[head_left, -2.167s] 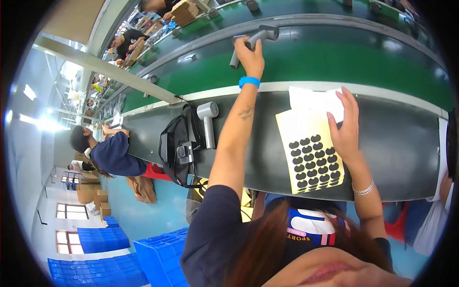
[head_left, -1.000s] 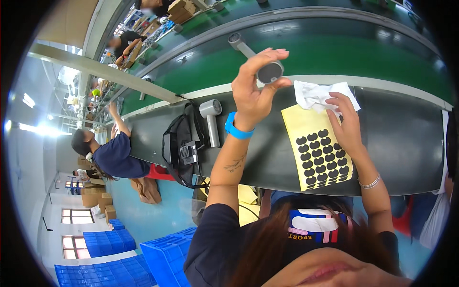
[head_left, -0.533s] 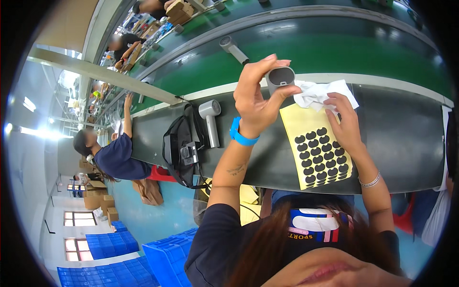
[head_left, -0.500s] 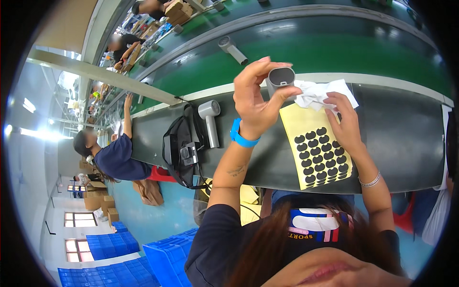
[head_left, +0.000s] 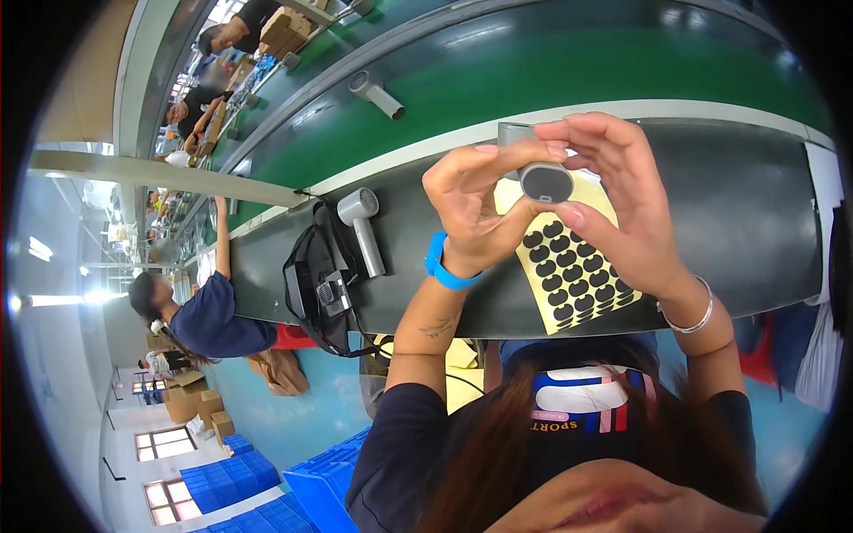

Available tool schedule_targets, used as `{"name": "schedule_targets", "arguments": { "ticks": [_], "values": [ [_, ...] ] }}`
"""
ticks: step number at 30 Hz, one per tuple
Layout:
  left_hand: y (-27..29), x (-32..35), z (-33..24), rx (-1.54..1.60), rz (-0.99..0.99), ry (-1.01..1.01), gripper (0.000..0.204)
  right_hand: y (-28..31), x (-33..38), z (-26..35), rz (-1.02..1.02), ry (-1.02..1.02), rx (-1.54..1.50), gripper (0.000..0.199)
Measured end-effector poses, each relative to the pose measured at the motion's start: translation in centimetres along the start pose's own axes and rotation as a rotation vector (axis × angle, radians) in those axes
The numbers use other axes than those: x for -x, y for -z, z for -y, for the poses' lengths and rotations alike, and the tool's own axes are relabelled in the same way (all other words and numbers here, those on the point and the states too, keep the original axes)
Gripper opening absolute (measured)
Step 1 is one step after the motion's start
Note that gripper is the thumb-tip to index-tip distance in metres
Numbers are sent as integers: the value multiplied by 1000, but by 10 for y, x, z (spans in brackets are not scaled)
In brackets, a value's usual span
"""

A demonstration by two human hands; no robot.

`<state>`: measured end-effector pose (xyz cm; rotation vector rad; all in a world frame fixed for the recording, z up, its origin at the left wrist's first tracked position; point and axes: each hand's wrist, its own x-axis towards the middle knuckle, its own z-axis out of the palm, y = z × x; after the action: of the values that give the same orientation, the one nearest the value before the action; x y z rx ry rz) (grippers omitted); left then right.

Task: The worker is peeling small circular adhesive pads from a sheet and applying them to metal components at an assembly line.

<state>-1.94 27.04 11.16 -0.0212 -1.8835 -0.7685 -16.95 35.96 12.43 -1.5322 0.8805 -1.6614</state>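
A grey hair dryer (head_left: 515,135) is held up over the bench, the dark oval end of its handle turned toward me. My left hand (head_left: 484,200) grips it from the left, thumb below and fingers above. From the right, my right hand (head_left: 626,191) curls around the same end, its fingertips and thumb touching the rim. Beneath the hands lies a yellow sheet (head_left: 544,298) with rows of black oval stickers; its upper part is partly covered by my hands. The white cloth seen earlier is hidden now.
Another grey hair dryer (head_left: 362,233) lies on the dark bench (head_left: 737,231), beside a black bag (head_left: 306,284) with a small device on it. A green conveyor (head_left: 462,84) beyond carries one more dryer (head_left: 377,95). A co-worker (head_left: 209,315) sits at left; blue crates (head_left: 324,480) stand below.
My right hand has risen from the white cloth and sheet to the dryer's end. The view has shifted, and the dryer on the conveyor sits farther left.
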Motion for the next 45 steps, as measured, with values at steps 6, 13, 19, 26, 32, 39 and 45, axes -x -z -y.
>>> {"name": "schedule_targets", "arguments": {
  "ticks": [6,13,19,26,32,39,45],
  "values": [
    [-3,0,-6,20,42,-9,70,-2,4,-1,-48,0,-82,58],
    [-4,10,0,-62,-27,45,72,-7,-4,-16,-37,-3,-65,54],
    [0,23,22,-275,-252,-85,51,-6,-3,-49,-83,-608,-316,53],
    [17,60,54,-340,-139,191,51,-27,-79,-115,43,-719,-465,40],
    [61,80,91,-608,-210,435,69,-40,-190,-218,133,-171,851,28],
    [42,105,116,-748,-148,638,53,-44,-246,-300,134,-241,1224,33],
    [49,99,110,-864,-83,642,40,-136,-237,-264,30,289,1647,40]
  ]
}}
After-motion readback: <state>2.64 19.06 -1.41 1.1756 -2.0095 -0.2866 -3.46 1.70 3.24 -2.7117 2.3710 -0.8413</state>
